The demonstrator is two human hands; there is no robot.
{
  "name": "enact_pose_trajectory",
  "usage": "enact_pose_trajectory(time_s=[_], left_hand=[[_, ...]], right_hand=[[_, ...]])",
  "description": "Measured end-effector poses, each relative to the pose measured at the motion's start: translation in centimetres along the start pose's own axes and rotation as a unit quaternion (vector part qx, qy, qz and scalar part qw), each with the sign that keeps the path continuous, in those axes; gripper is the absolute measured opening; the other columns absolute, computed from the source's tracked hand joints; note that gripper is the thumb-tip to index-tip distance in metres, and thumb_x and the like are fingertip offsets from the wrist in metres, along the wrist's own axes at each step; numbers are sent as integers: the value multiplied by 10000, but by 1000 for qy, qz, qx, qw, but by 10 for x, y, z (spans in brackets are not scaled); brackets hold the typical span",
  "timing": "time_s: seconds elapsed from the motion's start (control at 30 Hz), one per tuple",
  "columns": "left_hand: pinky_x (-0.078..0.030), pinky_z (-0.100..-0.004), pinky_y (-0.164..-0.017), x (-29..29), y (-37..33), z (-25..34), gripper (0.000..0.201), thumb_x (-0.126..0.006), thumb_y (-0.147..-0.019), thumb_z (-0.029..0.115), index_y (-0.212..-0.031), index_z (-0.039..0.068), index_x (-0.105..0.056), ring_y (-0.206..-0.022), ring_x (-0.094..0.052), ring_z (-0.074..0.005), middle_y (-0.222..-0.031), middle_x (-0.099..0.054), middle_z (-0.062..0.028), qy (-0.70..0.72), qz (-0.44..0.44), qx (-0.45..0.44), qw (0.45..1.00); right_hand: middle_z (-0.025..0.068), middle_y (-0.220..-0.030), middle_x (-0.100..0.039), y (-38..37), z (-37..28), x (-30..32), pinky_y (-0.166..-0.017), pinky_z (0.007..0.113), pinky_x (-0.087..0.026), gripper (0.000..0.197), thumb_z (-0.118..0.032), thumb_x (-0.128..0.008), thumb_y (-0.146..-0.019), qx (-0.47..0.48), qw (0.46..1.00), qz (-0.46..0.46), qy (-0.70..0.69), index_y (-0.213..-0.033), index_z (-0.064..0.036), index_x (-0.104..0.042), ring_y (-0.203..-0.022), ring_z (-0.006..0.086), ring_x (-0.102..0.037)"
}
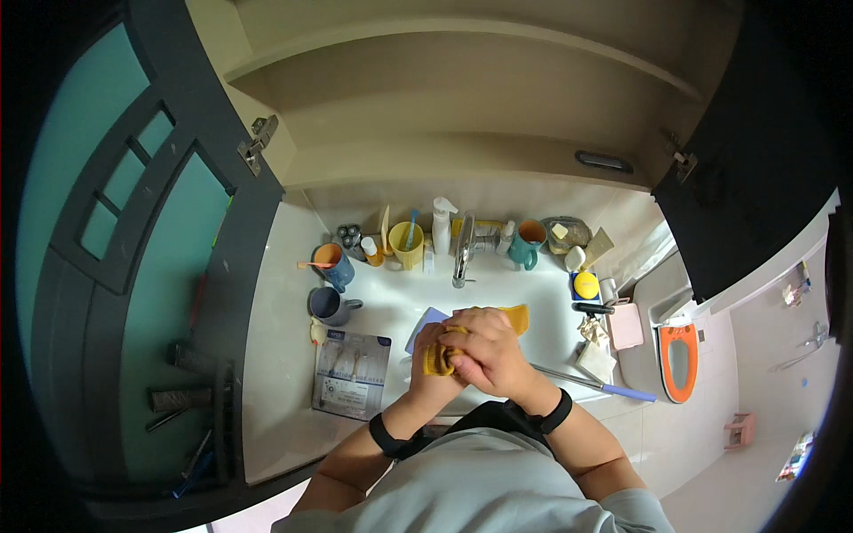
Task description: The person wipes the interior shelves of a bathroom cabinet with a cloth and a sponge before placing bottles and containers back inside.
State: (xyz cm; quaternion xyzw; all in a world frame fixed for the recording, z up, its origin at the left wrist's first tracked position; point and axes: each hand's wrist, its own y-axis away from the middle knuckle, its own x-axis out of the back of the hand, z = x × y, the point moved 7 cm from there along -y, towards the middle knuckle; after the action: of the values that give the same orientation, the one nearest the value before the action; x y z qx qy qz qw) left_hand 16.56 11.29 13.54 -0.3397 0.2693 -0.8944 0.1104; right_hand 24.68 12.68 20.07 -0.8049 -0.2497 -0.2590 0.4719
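Both my hands meet over the white sink (391, 306), wringing a yellow cloth (515, 317). My left hand (433, 360) grips the bunched lower end of the cloth. My right hand (489, 346) wraps over it from the right, and a loose end of the cloth sticks out beyond my knuckles. A pale blue square piece (426, 322) lies in the basin just behind my left hand. The chrome tap (463, 249) stands at the back of the sink. Each wrist wears a black band.
Along the sink's back edge stand a yellow cup (407, 242), a white spray bottle (442, 224), a teal mug (526, 244) and a blue mug (333, 265). A grey mug (330, 305) and a flat packet (352, 373) sit left. A toothbrush (604, 385) lies right. Open cupboard doors flank me.
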Motion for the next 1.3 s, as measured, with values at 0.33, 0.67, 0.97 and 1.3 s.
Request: enact_pose_trajectory(time_s=[0.33,0.67,0.97,1.3], left_hand=[[-385,-386,-719,2,-2,40,434,-726,-569,208,-947,65,-567,-798,-511,-258,-853,-543,-67,-131,17,-100,986],[-324,-345,-798,24,-25,52,527,-757,-517,196,-1003,108,-572,-874,-506,-200,-947,-558,-2,-138,51,-67,987],[-332,-402,-753,0,-18,34,429,-643,-665,245,-1017,19,-547,-915,-507,-292,-960,-565,-104,-177,-1,-57,983],[-371,-341,-896,12,-15,42,574,-754,-597,233,-1051,-8,-500,-1023,-486,-269,-1051,-499,-138,120,82,6,989]], right_hand=[[68,-756,-582,14,76,-12,-613,262,-429,182,-168,-528,-851,-400,865,56,-296,-869,12,-554,-669,146,-529],[79,-903,-582,88,105,18,-596,274,-455,323,-322,-385,-913,-461,590,352,-561,-1037,-48,-504,-682,144,-531],[148,-853,-551,3,25,19,-722,379,-404,135,-79,-538,-798,-228,961,155,-13,-917,-17,-543,-770,337,-496],[160,-1099,-542,2,53,-19,-935,329,-367,435,-326,-327,-898,-310,604,79,-730,-1074,32,-502,-1005,232,-523]])
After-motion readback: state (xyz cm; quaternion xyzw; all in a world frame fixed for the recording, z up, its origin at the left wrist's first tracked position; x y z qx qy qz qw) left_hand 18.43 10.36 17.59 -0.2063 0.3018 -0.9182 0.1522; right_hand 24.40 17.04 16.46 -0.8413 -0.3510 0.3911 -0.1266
